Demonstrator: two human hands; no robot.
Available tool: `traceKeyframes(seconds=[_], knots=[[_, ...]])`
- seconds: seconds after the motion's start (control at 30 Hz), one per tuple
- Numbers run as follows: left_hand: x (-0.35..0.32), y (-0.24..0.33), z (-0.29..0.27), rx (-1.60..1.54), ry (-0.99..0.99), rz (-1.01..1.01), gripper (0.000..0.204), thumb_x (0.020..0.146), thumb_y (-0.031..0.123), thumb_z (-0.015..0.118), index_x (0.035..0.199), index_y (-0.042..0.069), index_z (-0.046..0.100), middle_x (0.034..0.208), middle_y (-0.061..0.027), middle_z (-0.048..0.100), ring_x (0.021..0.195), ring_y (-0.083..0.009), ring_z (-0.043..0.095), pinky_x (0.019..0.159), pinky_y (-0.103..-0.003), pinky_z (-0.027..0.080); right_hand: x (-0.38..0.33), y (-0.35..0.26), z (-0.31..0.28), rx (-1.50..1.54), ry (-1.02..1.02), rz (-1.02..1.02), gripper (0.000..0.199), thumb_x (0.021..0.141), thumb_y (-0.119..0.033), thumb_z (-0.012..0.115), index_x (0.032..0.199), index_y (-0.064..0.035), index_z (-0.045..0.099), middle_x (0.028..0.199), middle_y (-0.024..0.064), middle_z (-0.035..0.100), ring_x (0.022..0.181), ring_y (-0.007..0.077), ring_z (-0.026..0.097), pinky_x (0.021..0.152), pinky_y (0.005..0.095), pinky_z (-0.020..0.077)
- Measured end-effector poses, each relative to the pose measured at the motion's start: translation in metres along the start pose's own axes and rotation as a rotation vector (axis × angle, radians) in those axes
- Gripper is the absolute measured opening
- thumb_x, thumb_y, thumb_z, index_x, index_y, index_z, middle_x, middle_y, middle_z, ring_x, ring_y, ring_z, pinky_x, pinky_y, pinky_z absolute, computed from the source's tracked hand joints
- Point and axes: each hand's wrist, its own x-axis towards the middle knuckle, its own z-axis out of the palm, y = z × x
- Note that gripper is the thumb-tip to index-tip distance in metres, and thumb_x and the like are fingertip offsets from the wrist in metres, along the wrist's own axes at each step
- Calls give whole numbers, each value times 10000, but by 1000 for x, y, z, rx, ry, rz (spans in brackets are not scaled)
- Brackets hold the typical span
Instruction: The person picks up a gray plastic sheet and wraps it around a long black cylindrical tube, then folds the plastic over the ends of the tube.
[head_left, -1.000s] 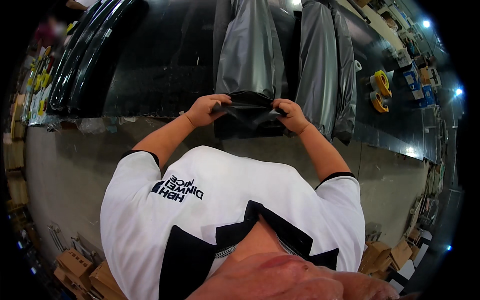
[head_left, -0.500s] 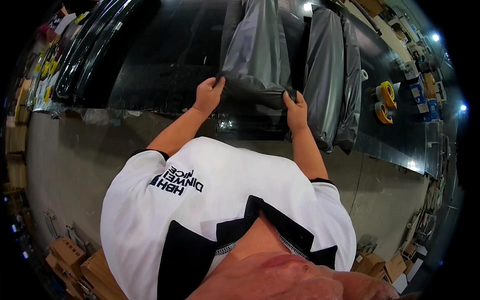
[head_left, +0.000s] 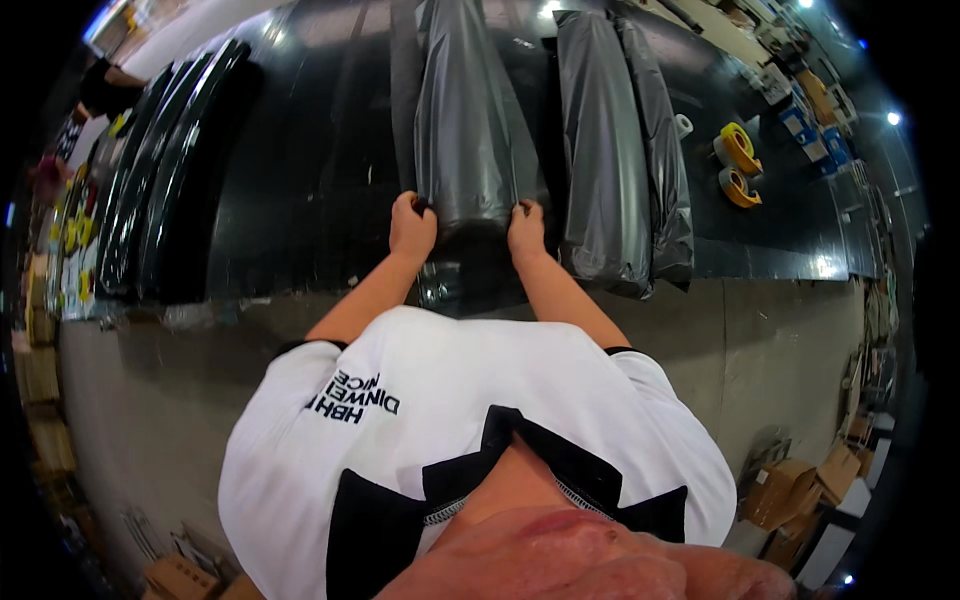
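Note:
A long grey plastic bag (head_left: pixel 465 130) covers most of a long black roll-like item on the dark table, whose glossy black near end (head_left: pixel 465 280) sticks out toward me. My left hand (head_left: pixel 412 228) is closed on the bag's left edge near its mouth. On the opposite edge, my right hand (head_left: pixel 527 232) pinches the plastic, with thumb and fingers together. The bag's mouth lies stretched between both hands. Just to the right, a second grey-bagged long item (head_left: pixel 605 170) lies parallel, with loose plastic along its right side.
Several shiny black wrapped lengths (head_left: pixel 180 180) lie at the table's left. Two yellow tape rolls (head_left: pixel 738 165) and a small white roll (head_left: pixel 683 126) sit to the right, with blue boxes (head_left: pixel 805 130) beyond. Another person's arm (head_left: pixel 125 77) shows at the far left. Cardboard boxes (head_left: pixel 780 492) stand behind me.
My hands have come closer together, and the bag's mouth, previously spread wide and lifted, now lies narrower around the black item. The whole view has shifted.

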Motion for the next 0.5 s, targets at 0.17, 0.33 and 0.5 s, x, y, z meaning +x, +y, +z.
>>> traceKeyframes(seconds=[0.17, 0.33, 0.5], knots=[[3, -5, -5, 13, -88, 72, 420, 900, 105, 560, 1303, 7, 495, 1197, -232, 604, 1128, -384, 573, 943, -440, 459, -6, -9, 10, 173, -75, 264, 428, 965, -308, 439, 1128, 52, 603, 1137, 241, 628, 1106, 378, 564, 930, 409, 429], [23, 19, -18, -2, -288, 88, 432, 925, 133, 540, 1326, -3, 456, 1165, -237, 624, 1123, -401, 578, 940, -434, 463, 6, -18, -3, 373, -181, 546, 385, 934, -247, 440, 1111, 48, 614, 1130, 213, 632, 1045, 329, 573, 875, 388, 427], [86, -6, 18, -601, -336, -121, 716, 948, 386, 582, 1434, -67, 316, 1347, -251, 503, 1171, -332, 557, 994, -385, 429, 0, -24, -3, 450, -162, 498, 600, 928, -442, 522, 1186, 97, 588, 1220, 216, 606, 1118, 299, 568, 939, 375, 423]])
